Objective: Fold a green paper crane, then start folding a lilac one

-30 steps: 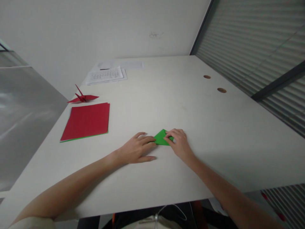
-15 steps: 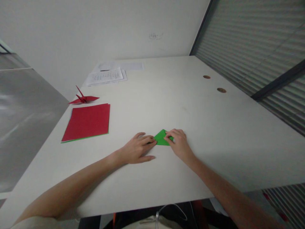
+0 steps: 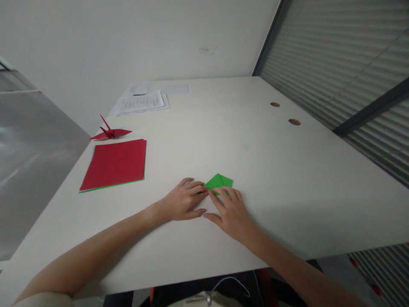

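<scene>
A small folded piece of green paper (image 3: 220, 180) lies flat on the white table near its front edge, with crease lines on its upper face. My left hand (image 3: 185, 198) rests on the table with fingers stretched out, the fingertips pressing on the paper's left corner. Over the lower edge of the paper lies my right hand (image 3: 230, 211), fingers extended and thumb apart, its index fingertip close to the left hand's fingertips. The right fingers cover part of the paper's lower side.
To the left is a stack of square paper (image 3: 115, 164), red on top with green beneath. Behind it stands a red origami crane (image 3: 110, 133). Written sheets (image 3: 140, 102) lie at the far left. Two round holes, one a cable hole (image 3: 294, 122), are at the right, near the window blinds.
My right hand has let go of its pinch on the paper's right side and moved down and left, flattening along the lower edge. The left hand stays in place.
</scene>
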Tool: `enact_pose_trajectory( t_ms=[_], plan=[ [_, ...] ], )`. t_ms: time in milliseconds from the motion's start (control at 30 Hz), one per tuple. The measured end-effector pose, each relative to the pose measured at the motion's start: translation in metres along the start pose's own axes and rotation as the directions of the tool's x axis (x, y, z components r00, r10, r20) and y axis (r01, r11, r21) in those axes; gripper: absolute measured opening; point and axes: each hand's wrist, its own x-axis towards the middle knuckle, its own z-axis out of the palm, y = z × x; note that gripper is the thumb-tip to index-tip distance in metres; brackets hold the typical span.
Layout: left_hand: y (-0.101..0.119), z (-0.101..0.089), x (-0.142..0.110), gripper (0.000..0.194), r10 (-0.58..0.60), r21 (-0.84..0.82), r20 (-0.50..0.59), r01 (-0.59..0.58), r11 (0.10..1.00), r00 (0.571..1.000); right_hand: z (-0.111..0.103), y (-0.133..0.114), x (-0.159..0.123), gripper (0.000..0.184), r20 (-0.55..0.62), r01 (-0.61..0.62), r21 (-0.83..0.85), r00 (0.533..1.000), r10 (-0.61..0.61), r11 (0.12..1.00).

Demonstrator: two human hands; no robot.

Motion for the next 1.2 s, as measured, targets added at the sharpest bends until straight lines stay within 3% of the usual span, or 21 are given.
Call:
enact_pose_trajectory(
  t_ms=[200, 467, 700, 933, 1067, 1200],
  plan=[
    [-0.001, 0.000, -0.001, 0.051, 0.003, 0.009, -0.009, -0.003, 1.000, 1.000, 0.005, 0.001, -0.005, 0.058, 0.061, -0.050, -0.027, 0.997, 0.052, 0.998],
    [-0.001, 0.002, -0.001, 0.049, -0.004, 0.009, -0.034, 0.005, 1.000, 0.999, -0.004, 0.021, -0.031, 0.049, 0.018, -0.080, -0.014, 0.997, 0.080, 0.997],
    [0.000, 0.002, -0.001, 0.049, -0.008, 0.012, -0.017, 0.008, 1.000, 1.000, -0.013, 0.026, -0.010, 0.038, -0.039, -0.081, 0.029, 0.996, 0.082, 0.996],
    [-0.005, 0.003, -0.004, 0.044, 0.020, 0.015, -0.068, -0.020, 1.000, 0.997, -0.001, 0.026, -0.004, 0.043, 0.071, 0.000, 0.100, 0.997, -0.007, 0.995],
    [-0.014, 0.002, -0.007, 0.033, 0.095, -0.002, -0.111, -0.096, 0.995, 0.989, 0.001, 0.029, -0.005, 0.041, 0.072, -0.002, 0.120, 0.997, -0.007, 0.993],
    [-0.018, -0.001, -0.007, 0.025, 0.093, -0.021, -0.109, -0.096, 0.995, 0.990, 0.000, 0.031, -0.005, 0.038, 0.069, -0.010, 0.130, 0.998, 0.001, 0.991]
  ],
)
